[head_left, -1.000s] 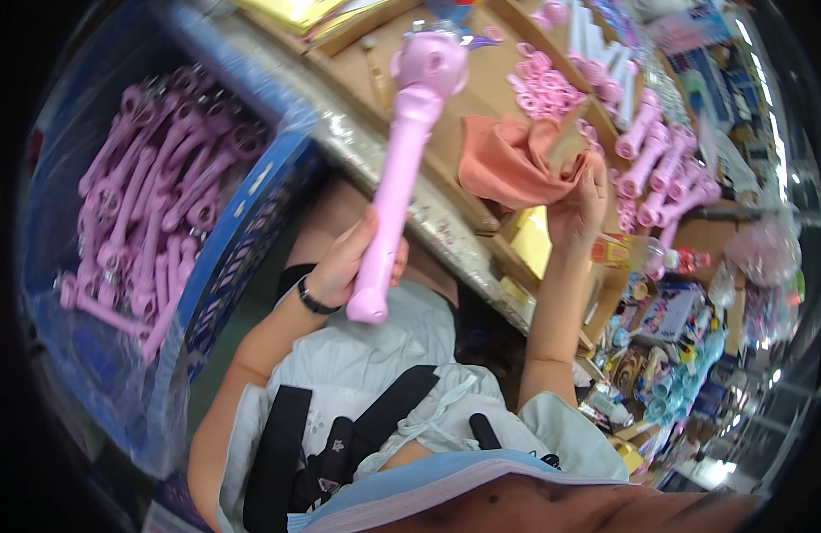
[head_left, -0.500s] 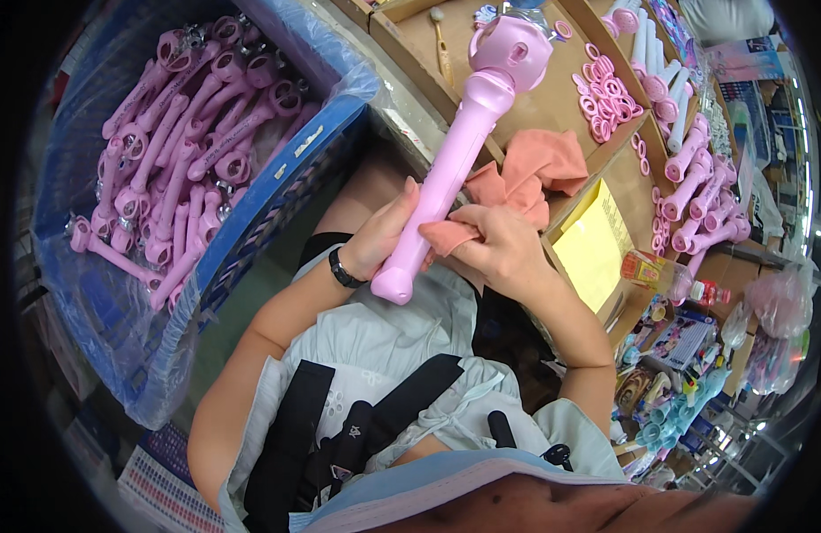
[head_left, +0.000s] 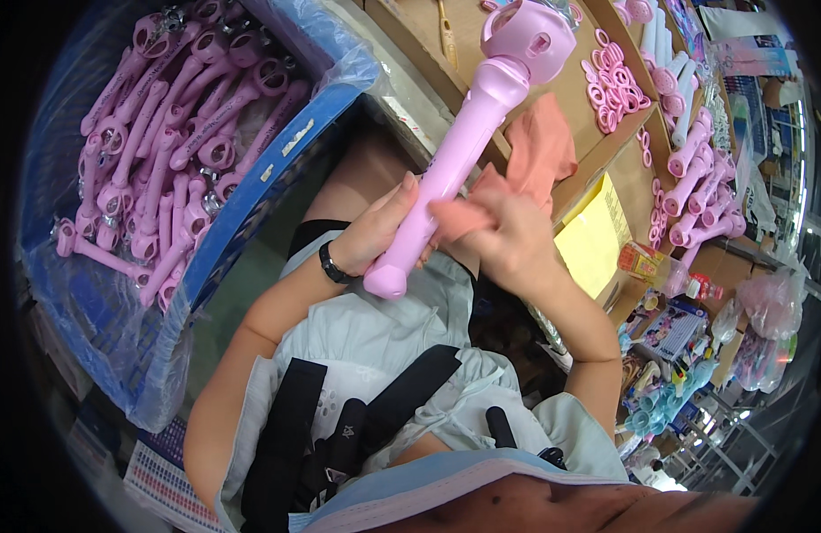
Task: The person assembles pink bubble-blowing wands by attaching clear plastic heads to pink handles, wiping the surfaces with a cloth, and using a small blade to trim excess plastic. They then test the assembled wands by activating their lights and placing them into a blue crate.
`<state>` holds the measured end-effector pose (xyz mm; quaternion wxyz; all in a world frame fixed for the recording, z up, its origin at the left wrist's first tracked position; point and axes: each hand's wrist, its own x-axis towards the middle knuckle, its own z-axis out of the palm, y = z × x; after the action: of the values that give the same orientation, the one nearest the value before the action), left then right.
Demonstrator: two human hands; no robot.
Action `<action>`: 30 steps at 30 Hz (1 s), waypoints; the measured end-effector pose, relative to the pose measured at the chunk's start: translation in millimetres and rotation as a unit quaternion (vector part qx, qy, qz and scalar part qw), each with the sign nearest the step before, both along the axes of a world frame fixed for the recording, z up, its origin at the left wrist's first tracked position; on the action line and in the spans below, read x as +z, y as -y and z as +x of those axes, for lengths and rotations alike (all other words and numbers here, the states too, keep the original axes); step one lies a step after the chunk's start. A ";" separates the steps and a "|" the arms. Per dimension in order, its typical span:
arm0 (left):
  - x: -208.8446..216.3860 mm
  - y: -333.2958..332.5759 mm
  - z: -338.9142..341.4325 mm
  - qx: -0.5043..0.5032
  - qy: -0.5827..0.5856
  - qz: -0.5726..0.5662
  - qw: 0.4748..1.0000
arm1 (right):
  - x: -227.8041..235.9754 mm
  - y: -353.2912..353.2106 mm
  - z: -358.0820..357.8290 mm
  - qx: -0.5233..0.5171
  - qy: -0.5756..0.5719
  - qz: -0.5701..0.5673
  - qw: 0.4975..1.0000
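Note:
A pink plastic toy wand (head_left: 459,147) with a round, hollow head slants up and to the right over my lap. My left hand (head_left: 382,226) is wrapped round its handle near the lower end. In my right hand (head_left: 517,240), blurred by motion, is a coral-orange cloth (head_left: 542,147). One folded corner of the cloth lies against or close beside the handle; the blur hides whether it touches. The rest of the cloth hangs up over the edge of the cardboard tray.
At left stands a blue crate (head_left: 259,169), lined with clear plastic and full of pink wands (head_left: 166,133). Cardboard trays (head_left: 410,40) ahead hold pink rings (head_left: 613,84), a brush (head_left: 447,34) and a yellow paper (head_left: 595,235). More pink handles (head_left: 694,147) and a bottle (head_left: 654,266) are at right.
My right hand has moved slightly right and its cloth corner has shifted along the handle. The wand stays in my left hand. The whole view has shifted a little.

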<state>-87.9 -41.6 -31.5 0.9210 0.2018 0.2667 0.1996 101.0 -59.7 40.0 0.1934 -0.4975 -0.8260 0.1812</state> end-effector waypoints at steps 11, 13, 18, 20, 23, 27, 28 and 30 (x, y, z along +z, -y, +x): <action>-3.8 -0.1 0.5 -0.008 -0.009 0.038 0.999 | -2.5 -4.7 3.5 -0.030 0.000 0.023 0.999; -3.8 -0.2 0.9 -0.003 0.010 0.015 1.000 | 0.7 -6.1 3.1 -0.069 -0.018 -0.057 0.996; -1.6 -0.2 -0.3 0.003 0.004 0.015 1.000 | 7.0 -14.9 1.4 -0.139 -0.096 -0.199 0.965; -2.5 -0.8 0.0 -0.011 0.022 -0.004 1.000 | 4.1 -16.8 5.7 -0.047 0.068 0.066 0.994; -3.6 0.0 -0.7 -0.005 -0.014 0.037 0.999 | -4.6 -12.8 8.9 0.192 0.055 0.146 0.969; -6.3 -1.0 -0.8 -0.014 0.022 -0.005 1.000 | -4.7 -14.2 13.1 0.041 0.049 0.042 0.997; -6.7 -1.3 -1.4 -0.018 0.032 -0.013 0.999 | -0.4 -16.7 13.9 -0.018 0.072 0.020 0.997; -5.9 -0.8 -2.2 -0.007 0.018 0.030 0.999 | 6.9 -19.2 9.3 0.071 0.060 -0.037 0.995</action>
<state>-90.1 -40.8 -37.5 0.9206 0.2276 0.2423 0.2049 110.2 -40.4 46.9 0.1113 -0.4542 -0.8623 0.1944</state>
